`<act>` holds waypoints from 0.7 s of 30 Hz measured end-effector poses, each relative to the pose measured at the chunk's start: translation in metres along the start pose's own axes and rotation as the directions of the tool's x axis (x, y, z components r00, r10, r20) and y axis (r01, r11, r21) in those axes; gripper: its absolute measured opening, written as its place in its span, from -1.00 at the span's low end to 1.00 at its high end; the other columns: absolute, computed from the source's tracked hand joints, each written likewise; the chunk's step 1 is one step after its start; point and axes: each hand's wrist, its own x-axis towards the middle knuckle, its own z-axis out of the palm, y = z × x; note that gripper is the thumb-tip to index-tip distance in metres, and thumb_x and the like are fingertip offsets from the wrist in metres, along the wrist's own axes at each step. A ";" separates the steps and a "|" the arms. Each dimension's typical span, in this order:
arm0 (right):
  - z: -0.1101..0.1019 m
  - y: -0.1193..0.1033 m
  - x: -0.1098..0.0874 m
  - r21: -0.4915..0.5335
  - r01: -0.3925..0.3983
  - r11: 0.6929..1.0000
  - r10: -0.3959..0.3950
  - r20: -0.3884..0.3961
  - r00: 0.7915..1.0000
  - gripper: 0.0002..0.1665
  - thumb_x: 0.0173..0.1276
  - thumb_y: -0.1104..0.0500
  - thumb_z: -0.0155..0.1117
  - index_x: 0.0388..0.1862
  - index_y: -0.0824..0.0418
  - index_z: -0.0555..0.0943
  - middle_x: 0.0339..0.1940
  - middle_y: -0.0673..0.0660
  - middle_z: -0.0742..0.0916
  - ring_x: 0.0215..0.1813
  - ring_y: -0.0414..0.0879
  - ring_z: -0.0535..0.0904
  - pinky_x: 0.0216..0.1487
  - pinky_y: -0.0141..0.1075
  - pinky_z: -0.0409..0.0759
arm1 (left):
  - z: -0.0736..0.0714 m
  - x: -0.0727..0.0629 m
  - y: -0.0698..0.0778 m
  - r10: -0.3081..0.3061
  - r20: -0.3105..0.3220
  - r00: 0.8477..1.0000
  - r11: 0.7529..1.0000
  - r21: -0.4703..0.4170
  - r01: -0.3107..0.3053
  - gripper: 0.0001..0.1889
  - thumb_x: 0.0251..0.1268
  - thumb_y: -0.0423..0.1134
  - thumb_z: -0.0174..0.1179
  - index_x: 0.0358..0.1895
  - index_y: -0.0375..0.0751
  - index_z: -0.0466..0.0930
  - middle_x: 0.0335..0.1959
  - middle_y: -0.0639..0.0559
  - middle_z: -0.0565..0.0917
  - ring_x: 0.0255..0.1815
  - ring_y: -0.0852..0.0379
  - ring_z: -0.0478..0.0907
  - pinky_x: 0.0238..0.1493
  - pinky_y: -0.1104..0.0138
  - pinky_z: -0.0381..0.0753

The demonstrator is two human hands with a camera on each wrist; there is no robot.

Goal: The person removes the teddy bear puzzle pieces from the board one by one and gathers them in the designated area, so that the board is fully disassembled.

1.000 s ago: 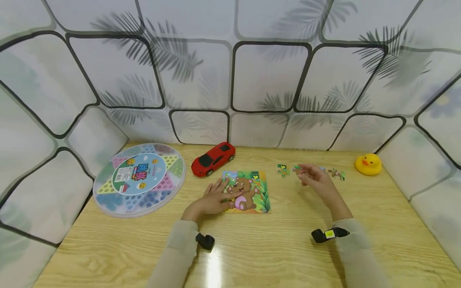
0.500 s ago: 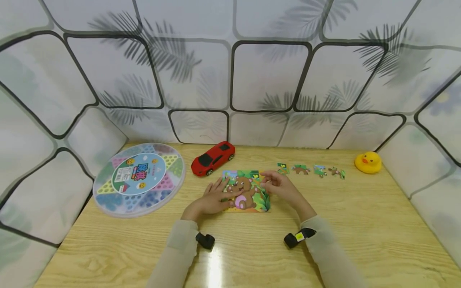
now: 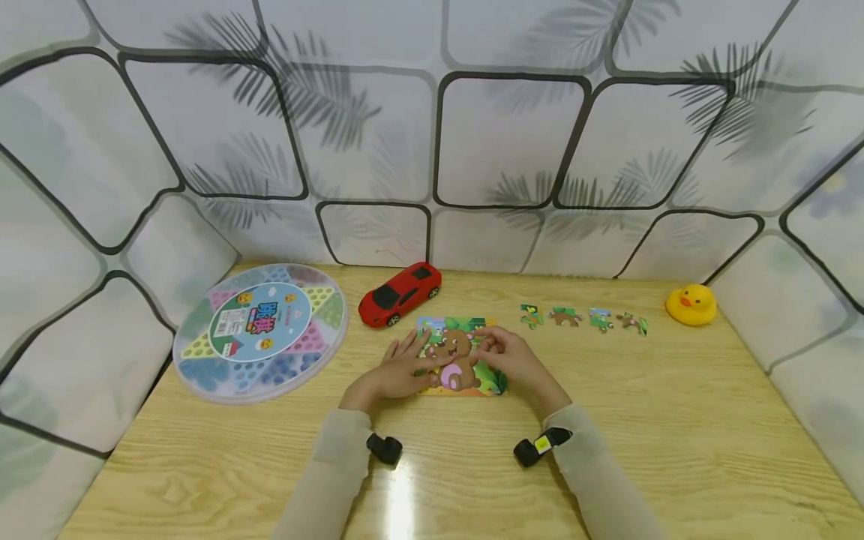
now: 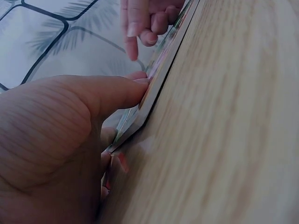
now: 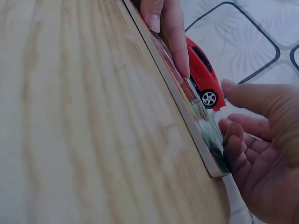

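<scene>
Rectangular, colourful bear puzzle [image 3: 460, 377]: laid flat on the pale wooden counter [image 3: 466, 487].
Left hand [image 3: 397, 373]: grip spread, rested on its left part.
Right hand [image 3: 516, 358]: grip held apart at its right part.
Small jigsaw pieces [image 3: 565, 318]: lined up to its right.

A red toy car [image 3: 400, 294] sits on a wooden table [image 3: 202, 465]. It has dark windows [image 3: 385, 298] and black wheels [image 5: 209, 98] with silvery middles. To the left of the car lies a big, flat, round game box [image 3: 260, 335] with a light blue label [image 3: 259, 321] and pink, yellow, green and blue patches [image 3: 309, 339]. Far to the right of the car is a yellow toy duck [image 3: 691, 306] with an orange beak [image 3: 686, 302]. Behind the car is a pale wall [image 3: 509, 139] with gray leaves [image 3: 331, 101] and dark lines [image 3: 439, 142] on it.
</scene>
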 end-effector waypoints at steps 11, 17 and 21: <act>0.011 -0.008 0.002 -0.198 0.007 0.980 -0.002 0.029 1.000 -0.44 0.18 0.22 0.40 0.14 0.40 0.52 -0.41 0.06 0.61 -0.49 -0.18 0.40 -0.48 -0.40 0.40 | 0.000 -0.002 -0.003 0.019 -0.017 1.000 1.000 -0.014 -0.019 -0.51 0.43 0.02 -0.05 0.39 0.17 0.30 0.53 -0.18 -0.25 0.50 -0.20 -0.45 0.37 -0.17 -0.44; 0.011 -0.007 0.004 -0.232 0.000 0.973 0.006 0.024 1.000 -0.42 0.15 0.23 0.43 0.14 0.39 0.52 -0.42 0.04 0.59 -0.49 -0.19 0.40 -0.48 -0.40 0.39 | 0.000 -0.003 -0.004 0.031 -0.026 0.999 0.999 -0.024 -0.032 -0.49 0.42 0.02 -0.03 0.40 0.10 0.29 0.53 -0.17 -0.23 0.51 -0.21 -0.43 0.37 -0.18 -0.42; 0.010 -0.006 0.004 -0.229 -0.007 0.973 0.012 0.021 1.000 -0.43 0.14 0.24 0.43 0.13 0.38 0.52 -0.41 0.05 0.60 -0.49 -0.19 0.40 -0.47 -0.39 0.40 | -0.001 -0.003 -0.004 0.049 -0.030 0.998 0.999 -0.017 -0.050 -0.44 0.40 0.01 -0.02 0.43 0.06 0.22 0.53 -0.18 -0.20 0.51 -0.20 -0.40 0.37 -0.18 -0.40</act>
